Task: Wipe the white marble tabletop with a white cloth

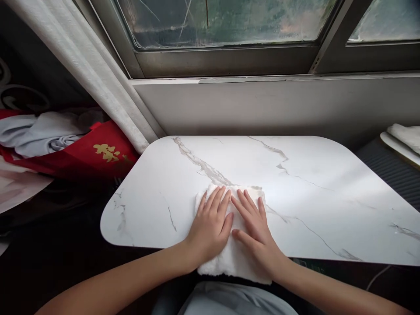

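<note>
A white, fluffy cloth (234,256) lies flat at the front edge of a white table (305,175) with grey marble veins, its near end hanging past that edge. My left hand (211,225) rests palm down on the left half of the cloth, fingers stretched out and pointing away from me. On the right half, my right hand (254,227) lies flat too, its fingers spread. The thumbs face each other with a strip of cloth between them. Neither hand is gripping the fabric.
Behind the table stand a pale wall (246,107) and a metal-framed window (226,63). A white curtain (98,74) hangs at the left, beside a red bag (98,153) with grey-white fabric (49,131) in it. Folded white cloth (407,135) lies at the far right.
</note>
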`<state>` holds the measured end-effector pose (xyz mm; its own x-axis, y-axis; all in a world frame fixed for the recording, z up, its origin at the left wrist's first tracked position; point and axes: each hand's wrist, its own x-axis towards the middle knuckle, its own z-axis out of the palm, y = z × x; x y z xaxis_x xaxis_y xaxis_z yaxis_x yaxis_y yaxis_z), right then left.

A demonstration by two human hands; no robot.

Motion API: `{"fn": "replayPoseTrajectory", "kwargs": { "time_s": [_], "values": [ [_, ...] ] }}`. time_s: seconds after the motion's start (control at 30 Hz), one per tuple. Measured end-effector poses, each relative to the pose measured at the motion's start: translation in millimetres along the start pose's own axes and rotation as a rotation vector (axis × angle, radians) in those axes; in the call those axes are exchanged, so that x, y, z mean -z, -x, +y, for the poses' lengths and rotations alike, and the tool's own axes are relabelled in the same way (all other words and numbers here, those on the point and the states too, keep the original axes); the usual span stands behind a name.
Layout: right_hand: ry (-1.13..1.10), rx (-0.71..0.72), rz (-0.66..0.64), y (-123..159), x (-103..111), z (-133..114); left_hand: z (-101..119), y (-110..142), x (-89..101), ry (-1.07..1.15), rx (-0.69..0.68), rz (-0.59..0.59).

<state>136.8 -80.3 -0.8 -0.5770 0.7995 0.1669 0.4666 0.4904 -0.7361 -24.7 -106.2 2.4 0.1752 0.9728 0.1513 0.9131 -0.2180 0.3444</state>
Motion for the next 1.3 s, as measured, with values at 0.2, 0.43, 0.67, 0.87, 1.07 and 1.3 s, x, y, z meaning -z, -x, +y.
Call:
{"fn": "replayPoseTrajectory", "kwargs": {
  "time_s": [0.2, 0.43, 0.67, 0.87, 1.07, 1.3],
  "values": [
    [-0.143, -0.081, -0.131, -13, -18, -23, -24, 11, 17.4, 0.042, 0.091, -0.061],
    [0.265, -0.008, -0.137, -106, -28, -8, -77, -62, 18.6, -0.008, 0.15, 0.059],
    [0.599, 0.028, 0.061, -215, -25, 31, -128, -175, 14.9, 0.021, 0.175, 0.145],
    [0.638, -0.04, 0.185, -272, -34, 43, -162, -229, 20.8, 0.063, 0.133, 0.172],
    [0.635, 0.031, 0.178, -302, -48, 38, -192, -232, 31.0, 0.037, 0.133, 0.22],
    [0.587, 0.052, 0.129, -285, -77, 2, -215, -190, 40.2, 0.026, 0.176, 0.242]
  ]
}}
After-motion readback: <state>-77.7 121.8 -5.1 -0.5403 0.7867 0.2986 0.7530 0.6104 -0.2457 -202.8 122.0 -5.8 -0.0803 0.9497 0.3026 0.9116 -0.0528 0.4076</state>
